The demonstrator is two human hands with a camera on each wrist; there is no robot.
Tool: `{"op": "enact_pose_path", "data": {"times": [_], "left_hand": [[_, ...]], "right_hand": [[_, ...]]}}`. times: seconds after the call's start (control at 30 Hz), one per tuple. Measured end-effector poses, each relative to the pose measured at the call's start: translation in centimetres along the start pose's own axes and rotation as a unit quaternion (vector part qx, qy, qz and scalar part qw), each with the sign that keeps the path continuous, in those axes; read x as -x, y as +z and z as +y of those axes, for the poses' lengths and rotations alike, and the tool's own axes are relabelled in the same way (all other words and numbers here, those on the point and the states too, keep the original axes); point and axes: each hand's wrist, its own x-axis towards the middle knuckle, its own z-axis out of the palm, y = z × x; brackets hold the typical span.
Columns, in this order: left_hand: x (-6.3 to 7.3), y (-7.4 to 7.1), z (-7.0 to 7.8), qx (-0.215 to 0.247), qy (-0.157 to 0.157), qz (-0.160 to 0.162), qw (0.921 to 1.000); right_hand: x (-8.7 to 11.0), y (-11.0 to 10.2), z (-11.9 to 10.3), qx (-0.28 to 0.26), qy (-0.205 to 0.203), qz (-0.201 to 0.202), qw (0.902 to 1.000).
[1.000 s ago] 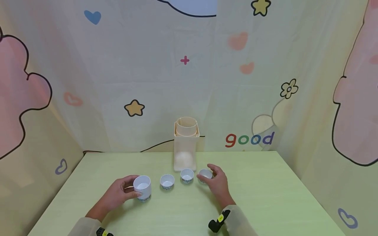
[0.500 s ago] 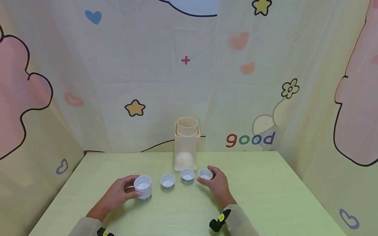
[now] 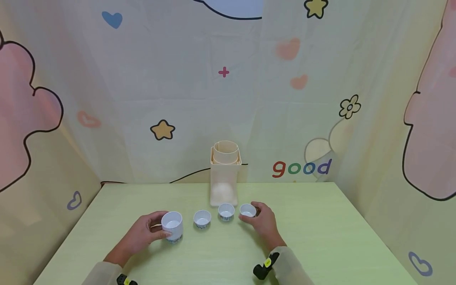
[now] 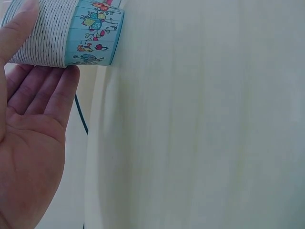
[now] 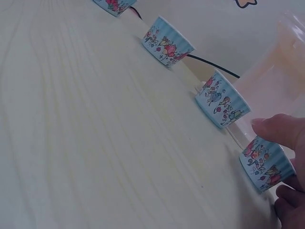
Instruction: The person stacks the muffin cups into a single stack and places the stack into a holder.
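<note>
My left hand (image 3: 144, 231) grips a stack of nested paper cups (image 3: 172, 226) at the left of the row. In the left wrist view the stack (image 4: 93, 33) shows many white rims and a light blue outer cup printed with birds and flowers; the thumb lies across the rims, the fingers beneath. My right hand (image 3: 264, 222) holds the rightmost small paper cup (image 3: 247, 210) between thumb and fingers. That cup (image 5: 267, 164) stands upright at the table, my thumb (image 5: 276, 130) at its rim. Left of it stand two more single cups, one nearer (image 3: 226, 212) and one farther left (image 3: 202, 219).
A tall cream-coloured holder (image 3: 223, 184) with a round tube (image 3: 226, 152) in its top stands behind the cups, near the back edge of the pale green table (image 3: 303, 221). A printed curtain (image 3: 171, 79) hangs behind. A dark cable (image 5: 214, 64) shows beyond the cups.
My right hand has closed in slightly around the rightmost cup, its index finger coming down to the cup's far side. The left hand and the stack have stayed in place.
</note>
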Motion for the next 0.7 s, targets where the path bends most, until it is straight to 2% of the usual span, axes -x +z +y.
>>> {"op": "enact_pose_path", "data": {"times": [0.3, 0.7], "left_hand": [[0.0, -0.1, 0.1, -0.003, 0.003, -0.001, 1.0000], [-0.1, -0.1, -0.1, -0.001, 0.011, -0.005, 0.9999]], "right_hand": [[0.2, -0.2, -0.1, 0.000, 0.000, -0.004, 1.0000], [1.5, -0.5, -1.0, -0.013, 0.003, -0.027, 0.9995]]}}
